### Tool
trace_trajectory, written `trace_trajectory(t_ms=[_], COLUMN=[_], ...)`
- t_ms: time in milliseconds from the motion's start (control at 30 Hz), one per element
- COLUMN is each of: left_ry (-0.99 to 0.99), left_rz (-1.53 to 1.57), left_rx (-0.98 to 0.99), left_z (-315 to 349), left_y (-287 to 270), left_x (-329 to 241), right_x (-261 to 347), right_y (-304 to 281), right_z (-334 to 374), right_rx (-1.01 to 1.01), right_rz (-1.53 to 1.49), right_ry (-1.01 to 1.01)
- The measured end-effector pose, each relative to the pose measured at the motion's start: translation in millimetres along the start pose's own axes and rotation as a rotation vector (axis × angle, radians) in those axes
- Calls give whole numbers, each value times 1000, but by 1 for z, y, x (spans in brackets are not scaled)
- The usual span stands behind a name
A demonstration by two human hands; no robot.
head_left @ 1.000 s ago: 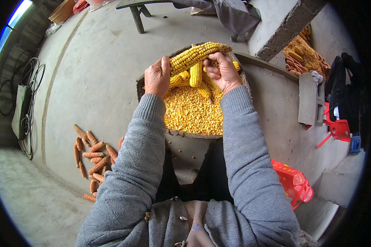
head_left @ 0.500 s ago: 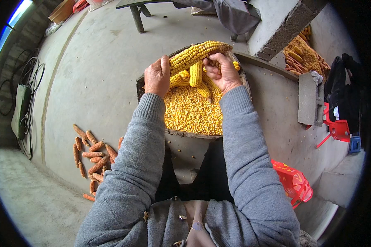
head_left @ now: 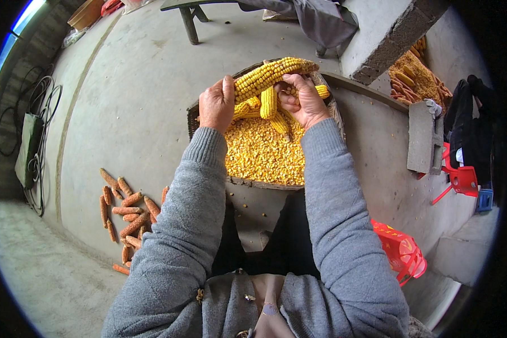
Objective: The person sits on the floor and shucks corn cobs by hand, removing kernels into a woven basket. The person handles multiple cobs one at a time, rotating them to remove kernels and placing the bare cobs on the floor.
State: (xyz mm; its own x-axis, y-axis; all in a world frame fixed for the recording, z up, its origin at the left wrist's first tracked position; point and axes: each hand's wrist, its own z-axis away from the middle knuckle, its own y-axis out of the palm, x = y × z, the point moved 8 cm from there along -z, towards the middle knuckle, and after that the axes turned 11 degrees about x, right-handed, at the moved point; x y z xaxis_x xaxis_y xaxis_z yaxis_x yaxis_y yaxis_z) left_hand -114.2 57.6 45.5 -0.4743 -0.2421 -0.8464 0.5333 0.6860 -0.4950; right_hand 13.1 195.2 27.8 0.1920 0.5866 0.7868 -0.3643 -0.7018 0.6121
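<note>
A yellow ear of corn [head_left: 265, 78] is held up slantwise over the far side of a woven basket [head_left: 259, 183]. My left hand [head_left: 217, 105] is closed round its left end, thumb on top. Against the underside of the ear, toward its right end, my right hand [head_left: 305, 104] has its fingers curled and its thumb pressed on it. Loose kernels [head_left: 265, 155] fill the near part of the basket. Several more ears, one a short upright-looking ear [head_left: 268, 104], lie on the kernels below my hands. My right fingertips are partly hidden.
Stripped reddish cobs [head_left: 132, 211] lie heaped on the floor at left. At right are a red bag [head_left: 400, 250], a concrete block [head_left: 424, 138] and a red plastic chair [head_left: 462, 179]. Beyond stands a bench [head_left: 190, 25]; more corn [head_left: 414, 70] is piled at far right.
My right thumb and fingers have shifted slightly along the underside of the ear, while my left hand keeps its hold. The ear has barely moved.
</note>
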Motion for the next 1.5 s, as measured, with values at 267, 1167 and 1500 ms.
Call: trace_trajectory(t_ms=[267,1167,1500], left_ry=[-15,67,-100], left_rz=[-17,-86,25], left_rx=[-16,-70,46], left_z=[1,4,-2], left_y=[0,-4,6], left_x=[-1,-15,7], right_x=[-5,-3,-6], right_y=[-5,8,3], right_z=[-7,-6,-7], right_rx=[36,76,60], right_rz=[-56,-12,25], right_ry=[-50,-20,-25])
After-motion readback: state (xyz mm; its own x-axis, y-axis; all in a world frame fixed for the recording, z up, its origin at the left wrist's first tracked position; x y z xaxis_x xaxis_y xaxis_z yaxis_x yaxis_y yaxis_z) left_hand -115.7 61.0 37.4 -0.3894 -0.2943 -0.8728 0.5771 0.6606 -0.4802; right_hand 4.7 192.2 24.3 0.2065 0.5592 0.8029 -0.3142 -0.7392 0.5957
